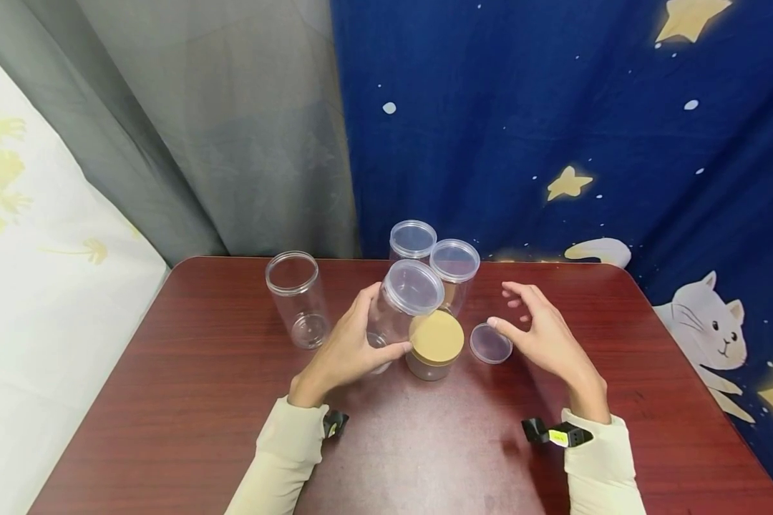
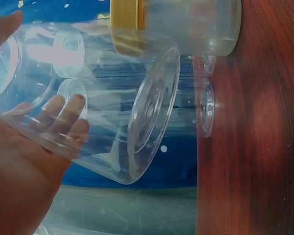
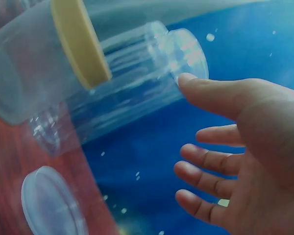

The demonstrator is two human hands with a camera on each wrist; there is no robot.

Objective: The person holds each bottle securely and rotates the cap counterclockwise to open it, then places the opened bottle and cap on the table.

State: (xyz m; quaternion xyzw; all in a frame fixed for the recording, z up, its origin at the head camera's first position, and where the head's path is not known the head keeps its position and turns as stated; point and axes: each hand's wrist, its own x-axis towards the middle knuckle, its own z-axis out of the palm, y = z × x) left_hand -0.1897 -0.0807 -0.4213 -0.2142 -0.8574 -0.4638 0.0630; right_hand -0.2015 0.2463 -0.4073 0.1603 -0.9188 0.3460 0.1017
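My left hand (image 1: 346,352) grips a tall clear plastic jar (image 1: 386,320) that has a clear lid (image 1: 415,286) on top. In the left wrist view the jar's base (image 2: 154,115) is raised off the table and tilted, with fingers wrapped round its far side. Just right of it stands a shorter jar with a yellow lid (image 1: 436,337). My right hand (image 1: 549,340) hovers with spread, relaxed fingers and holds nothing. Below its thumb, a loose clear lid (image 1: 491,344) lies flat on the table.
Two clear lidded jars, one at the back (image 1: 413,240) and one nearer (image 1: 454,262), stand behind the yellow-lidded one. A tall jar without a lid (image 1: 298,304) stands to the left. The reddish-brown table (image 1: 187,400) ends at grey and blue curtains.
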